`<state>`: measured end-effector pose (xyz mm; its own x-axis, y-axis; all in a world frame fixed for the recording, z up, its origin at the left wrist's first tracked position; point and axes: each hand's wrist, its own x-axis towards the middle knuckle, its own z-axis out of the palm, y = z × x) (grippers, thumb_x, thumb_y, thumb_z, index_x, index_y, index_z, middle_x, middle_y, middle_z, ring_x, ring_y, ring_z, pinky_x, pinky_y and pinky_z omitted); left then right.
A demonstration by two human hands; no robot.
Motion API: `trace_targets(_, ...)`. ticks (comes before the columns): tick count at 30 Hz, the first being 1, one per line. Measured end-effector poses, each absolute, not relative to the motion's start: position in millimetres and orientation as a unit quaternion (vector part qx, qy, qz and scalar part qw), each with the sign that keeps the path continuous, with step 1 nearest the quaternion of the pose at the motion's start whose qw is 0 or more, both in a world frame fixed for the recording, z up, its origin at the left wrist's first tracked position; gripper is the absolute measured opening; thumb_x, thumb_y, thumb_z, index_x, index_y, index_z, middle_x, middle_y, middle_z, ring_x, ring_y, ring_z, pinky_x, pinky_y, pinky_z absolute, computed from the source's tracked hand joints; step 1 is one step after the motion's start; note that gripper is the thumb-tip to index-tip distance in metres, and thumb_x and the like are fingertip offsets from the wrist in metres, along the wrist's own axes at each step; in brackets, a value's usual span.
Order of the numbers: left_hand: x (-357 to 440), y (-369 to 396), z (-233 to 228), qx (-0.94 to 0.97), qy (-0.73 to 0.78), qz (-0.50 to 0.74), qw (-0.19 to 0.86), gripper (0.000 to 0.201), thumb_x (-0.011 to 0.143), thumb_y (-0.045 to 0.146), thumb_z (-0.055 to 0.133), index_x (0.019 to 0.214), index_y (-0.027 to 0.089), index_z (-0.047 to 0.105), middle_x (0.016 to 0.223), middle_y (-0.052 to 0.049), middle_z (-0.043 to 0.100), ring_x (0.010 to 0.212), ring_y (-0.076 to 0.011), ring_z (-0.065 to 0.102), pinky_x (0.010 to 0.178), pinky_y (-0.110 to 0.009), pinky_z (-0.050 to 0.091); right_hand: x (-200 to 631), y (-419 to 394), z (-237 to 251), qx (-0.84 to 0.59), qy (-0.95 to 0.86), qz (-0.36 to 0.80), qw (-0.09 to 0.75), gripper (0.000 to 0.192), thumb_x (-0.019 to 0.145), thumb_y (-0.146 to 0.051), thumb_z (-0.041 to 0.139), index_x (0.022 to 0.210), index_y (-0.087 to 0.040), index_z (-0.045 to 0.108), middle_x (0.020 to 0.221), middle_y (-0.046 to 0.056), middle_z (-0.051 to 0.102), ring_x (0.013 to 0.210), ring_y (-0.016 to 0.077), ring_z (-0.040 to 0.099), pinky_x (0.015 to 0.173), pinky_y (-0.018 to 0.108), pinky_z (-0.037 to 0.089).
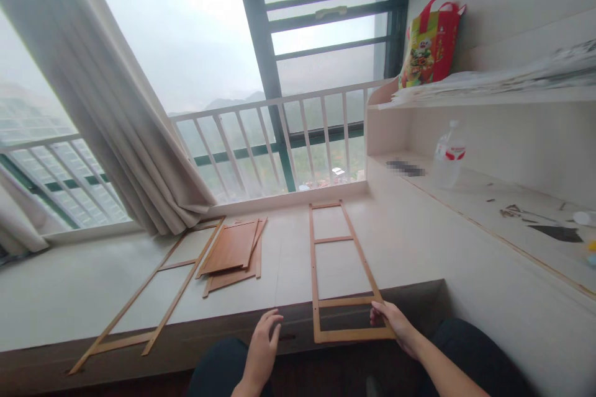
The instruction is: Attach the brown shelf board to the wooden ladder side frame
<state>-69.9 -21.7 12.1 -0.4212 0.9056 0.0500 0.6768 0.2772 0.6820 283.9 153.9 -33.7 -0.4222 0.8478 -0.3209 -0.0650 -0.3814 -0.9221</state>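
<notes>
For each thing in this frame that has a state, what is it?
right hand: gripping the ladder frame's near right corner
left hand: open, fingers at the platform edge, holding nothing
ladder frame: flat, near end overhanging the platform
second frame: flat, untouched
wooden panels: stacked flat
curtain: drawn aside
water bottle: upright on the shelf
red bag: upright against the wall

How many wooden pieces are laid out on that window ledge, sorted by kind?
Ladder-like wooden frames: 2, one at the right hand and one lying to the left
Flat wooden boards, stacked: 2 visible
Total: 4
</notes>
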Motion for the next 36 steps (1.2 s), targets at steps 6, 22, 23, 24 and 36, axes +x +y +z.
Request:
trace_targets(6, -35.6, -13.0, 4.4, 0.478, 0.791, 0.298, 0.238, 0.052, 0.095, 0.06, 0.037, 0.095, 0.02, 0.071, 0.067, -0.003, 0.07, 0.054, -0.0188, 0.066, 0.062, -0.03, 0.052, 285.1, 151.5, -40.0, -0.453, -0.406, 0.711, 0.353, 0.069, 0.063, -0.084, 0.066, 0.08, -0.017, 0.06, 0.069, 0.003, 0.064, 0.066, 0.018, 0.062, 0.074, 0.034, 0.051)
trace_targets(22, 24.6, -28.2, 60.3, 0.538, 0.797, 0.088, 0.259, 0.025, 0.087, 0.021, 0.048, 0.09, 0.026, 0.072, 0.098, -0.006, 0.077, 0.096, -0.0231, 0.07, 0.082, -0.031, 0.045, 303.9, 170.4, 12.3, -0.586, -0.657, 0.417, 0.226, 0.054, 0.083, -0.034, 0.058, 0.132, -0.015, 0.048, 0.103, 0.009, 0.065, 0.103, 0.0235, 0.063, 0.1, 0.032, 0.042)
trace_targets(23, 28.0, -30.9, 67.2, 0.544, 0.794, 0.08, 0.26, 0.026, 0.086, 0.02, 0.048, 0.09, 0.026, 0.073, 0.097, -0.005, 0.077, 0.095, -0.0222, 0.071, 0.081, -0.031, 0.045, 304.3, 177.1, 16.4, -0.586, -0.668, 0.41, 0.205, 0.054, 0.086, -0.033, 0.054, 0.135, -0.012, 0.046, 0.099, 0.01, 0.065, 0.098, 0.0237, 0.064, 0.096, 0.033, 0.043)
trace_targets(24, 30.8, -32.8, 74.3, 0.551, 0.79, 0.07, 0.26, 0.026, 0.085, 0.02, 0.048, 0.09, 0.027, 0.073, 0.097, -0.004, 0.078, 0.095, -0.0218, 0.071, 0.081, -0.03, 0.045, 304.5, 182.9, 19.8, -0.587, -0.676, 0.406, 0.183, 0.055, 0.089, -0.032, 0.051, 0.138, -0.01, 0.043, 0.095, 0.01, 0.066, 0.093, 0.024, 0.065, 0.092, 0.033, 0.044)
trace_targets(36, -6.2, 7.0, 124.0, 0.649, 0.737, -0.007, 0.19, 0.028, 0.092, 0.025, 0.041, 0.09, 0.025, 0.07, 0.099, -0.004, 0.077, 0.097, -0.0233, 0.071, 0.08, -0.03, 0.046, 303.2, 192.2, 28.2, -0.558, -0.723, 0.406, 0.046, 0.022, 0.095, -0.035, 0.053, 0.107, -0.017, 0.055, 0.096, 0.011, 0.071, 0.081, 0.0203, 0.066, 0.075, 0.029, 0.046)
